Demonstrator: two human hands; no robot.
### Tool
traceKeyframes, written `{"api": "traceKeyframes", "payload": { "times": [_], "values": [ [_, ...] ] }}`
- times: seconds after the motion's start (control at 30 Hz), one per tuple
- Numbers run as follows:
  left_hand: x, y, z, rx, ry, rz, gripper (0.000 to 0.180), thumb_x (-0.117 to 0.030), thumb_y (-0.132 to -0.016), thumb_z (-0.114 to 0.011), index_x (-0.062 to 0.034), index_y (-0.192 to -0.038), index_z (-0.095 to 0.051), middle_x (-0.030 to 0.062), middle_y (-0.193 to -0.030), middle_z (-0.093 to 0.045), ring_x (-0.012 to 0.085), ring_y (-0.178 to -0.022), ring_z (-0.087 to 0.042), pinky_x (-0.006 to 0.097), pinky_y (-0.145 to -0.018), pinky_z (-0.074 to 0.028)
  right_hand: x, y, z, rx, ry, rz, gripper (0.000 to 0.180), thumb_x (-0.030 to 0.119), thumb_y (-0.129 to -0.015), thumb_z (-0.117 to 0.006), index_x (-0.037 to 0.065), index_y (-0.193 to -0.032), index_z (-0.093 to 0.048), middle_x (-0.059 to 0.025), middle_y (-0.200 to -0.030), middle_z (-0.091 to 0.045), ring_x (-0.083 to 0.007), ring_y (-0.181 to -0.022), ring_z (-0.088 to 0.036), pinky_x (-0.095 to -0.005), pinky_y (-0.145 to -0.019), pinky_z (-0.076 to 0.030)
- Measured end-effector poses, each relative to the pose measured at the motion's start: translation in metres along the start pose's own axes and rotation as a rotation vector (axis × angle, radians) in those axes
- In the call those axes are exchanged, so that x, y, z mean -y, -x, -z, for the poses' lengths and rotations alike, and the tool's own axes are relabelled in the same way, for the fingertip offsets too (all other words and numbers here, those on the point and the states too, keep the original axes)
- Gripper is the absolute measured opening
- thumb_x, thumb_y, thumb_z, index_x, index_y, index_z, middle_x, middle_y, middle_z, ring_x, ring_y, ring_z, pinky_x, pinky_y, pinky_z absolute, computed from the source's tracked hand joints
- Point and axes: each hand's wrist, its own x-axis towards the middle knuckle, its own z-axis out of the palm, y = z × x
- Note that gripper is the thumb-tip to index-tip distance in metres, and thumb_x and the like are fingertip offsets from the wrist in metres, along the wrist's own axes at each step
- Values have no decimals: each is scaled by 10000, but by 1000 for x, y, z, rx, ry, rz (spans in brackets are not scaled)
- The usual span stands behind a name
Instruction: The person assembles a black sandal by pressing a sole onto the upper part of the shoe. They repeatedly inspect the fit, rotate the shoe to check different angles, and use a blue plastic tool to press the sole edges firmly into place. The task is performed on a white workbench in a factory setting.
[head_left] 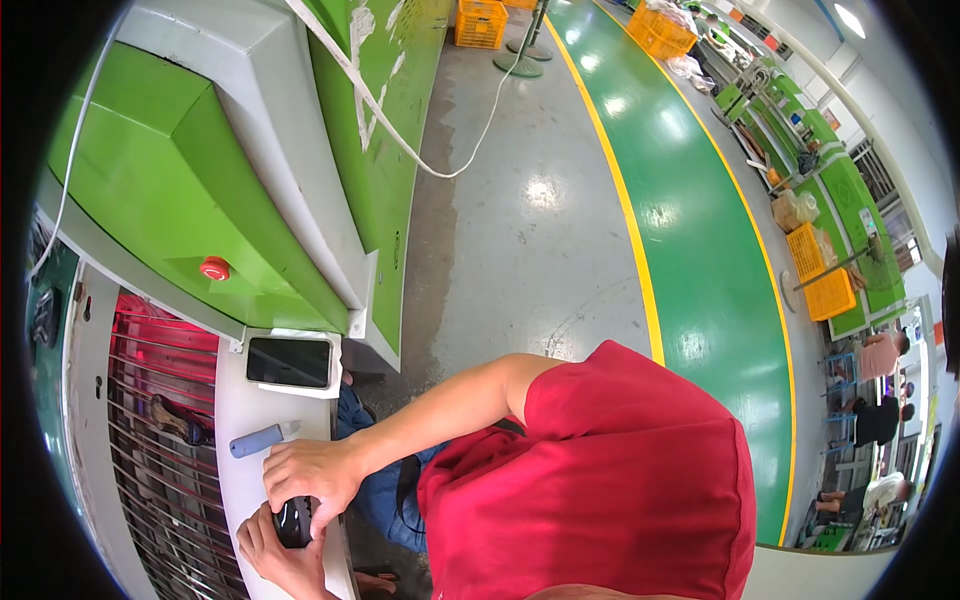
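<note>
Both hands close on a small black device (294, 521) at the near end of the white table (232, 400), right hand (308, 472) gripping from above, left hand (277, 557) cupping below, fingers wrapped around it.

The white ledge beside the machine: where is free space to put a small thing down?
On the white ledge, one bare strip lies between the dark phone and the blue-grey tube. Lower down it is crowded: both hands, left and right, hold a small black object.

Our single head-worn fisheye camera looks steeply down, close above our hands (300, 500) at the white worktop (240, 400).
</note>
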Motion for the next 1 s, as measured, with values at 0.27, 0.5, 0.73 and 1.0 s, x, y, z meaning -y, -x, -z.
{"api": "traceKeyframes", "payload": {
  "times": [0.27, 0.5, 0.73, 1.0],
  "values": [
    [1, -2, -1, 8, -16, 15, 740, -391, -630, -930, -3, -1223, -713, 168, -1114, -712, 405, -1133, -626, 531, -1022, -490, 0, 2, 4, 23, -28, -28, 686, 451, -547, -1017, 76, -1051, -739, -67, -1022, -728, -341, -1031, -665, -487, -931, -492],
    [-1, -2, 0, 0, -26, 9, 738, -404, -641, -932, -5, -1222, -712, 167, -1119, -705, 402, -1134, -626, 524, -1013, -490, 4, 3, 8, 44, -39, -64, 706, 436, -549, -1029, 79, -1086, -742, -56, -1068, -741, -328, -1061, -668, -488, -963, -485],
    [1, -1, -2, 3, -14, 9, 757, -452, -660, -919, -1, -1228, -705, 176, -1125, -696, 415, -1146, -615, 533, -1027, -477, 6, 3, 9, 56, -33, -88, 726, 446, -539, -1029, 80, -1096, -740, -59, -1064, -739, -330, -1054, -670, -481, -949, -480],
    [13, 0, 0, 55, 51, -7, 735, -430, -714, -913, 13, -1256, -687, 210, -1158, -671, 436, -1154, -595, 533, -1029, -469, 5, 1, 10, 37, -113, -96, 947, 468, -576, -1031, 91, -1367, -672, -127, -1266, -692, -369, -1183, -644, -501, -1034, -477]
  ]
}}
